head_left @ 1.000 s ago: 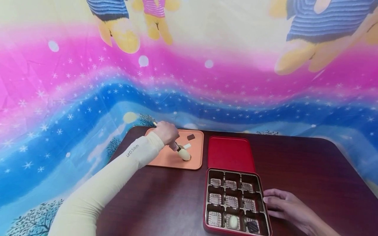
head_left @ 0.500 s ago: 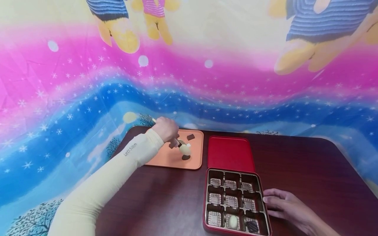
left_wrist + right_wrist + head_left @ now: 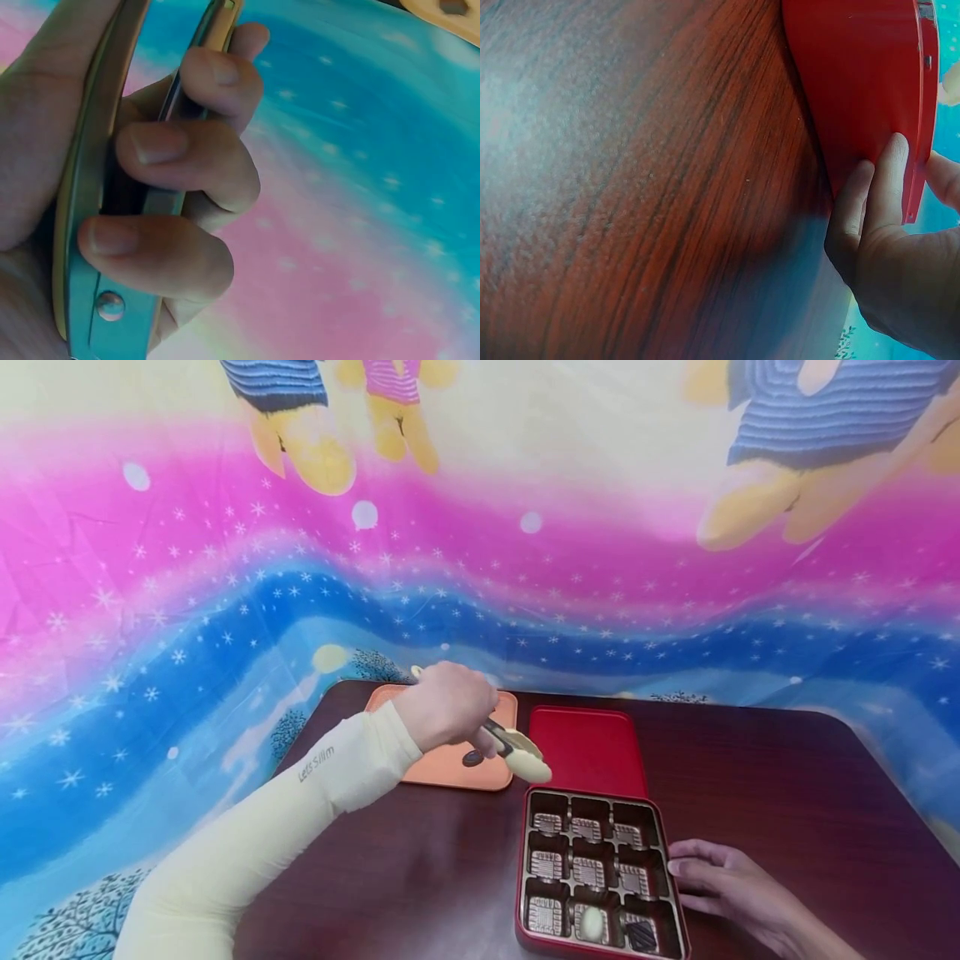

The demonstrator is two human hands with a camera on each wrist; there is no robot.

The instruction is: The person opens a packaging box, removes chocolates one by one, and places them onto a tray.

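My left hand (image 3: 450, 702) grips a pair of tongs (image 3: 525, 760) with cream scoop-like tips, over the gap between the orange tray and the red lid. In the left wrist view, the fingers curl round the metal handles (image 3: 94, 150). Whether the tips hold anything cannot be made out. The red tin (image 3: 528, 935) has a brown divided insert; a white oval chocolate (image 3: 592, 924) and a dark square chocolate (image 3: 641, 935) sit in its front row. My right hand (image 3: 738, 889) rests its extended fingers against the tin's right side, thumb by the rim (image 3: 922, 150).
The orange tray (image 3: 420, 772) lies at the back left, bearing a dark oval chocolate (image 3: 472, 758); my left hand hides part of it. A red lid (image 3: 585, 747) lies right behind the tin on the dark wooden table (image 3: 750, 768). A patterned cloth (image 3: 480, 568) hangs behind.
My left hand has lifted the tongs off the tray and moved them right, towards the tin. The dark oval chocolate stays on the tray. My right hand and the tin have not moved.
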